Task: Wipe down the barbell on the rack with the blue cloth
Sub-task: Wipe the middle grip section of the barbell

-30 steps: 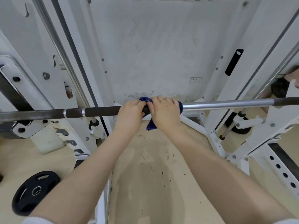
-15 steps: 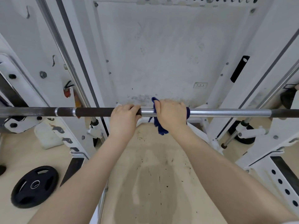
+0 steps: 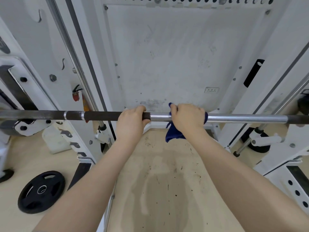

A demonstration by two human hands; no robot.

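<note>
Barbell (image 3: 234, 118) lying flat across the white rack (image 3: 284, 47), side to side, with both hands on it. Dark and rough on its left part, shiny silver on its right part. Behind the barbell, a big white wall panel (image 3: 167, 56) with grey smudges. Under the barbell, a pale wood floor (image 3: 167, 181) with dark specks. Below the barbell and far to the left, a black weight plate (image 3: 41, 192) flat on the floor. Just under the barbell on the left, a white jug (image 3: 53, 141) standing on the floor. Left hand (image 3: 131, 122) wrapped round the barbell where the dark part ends, fingers curled over the top and gripping it. Right hand (image 3: 188, 117) near it on the shiny part, a short bit of bare barbell between them, fingers curled round the blue cloth (image 3: 173, 133) and squeezing it against the barbell. Blue cloth bunched round the barbell under that hand, one end hanging down below. Above the barbell on the left, a small red fire extinguisher (image 3: 76, 95) against the wall.
</note>
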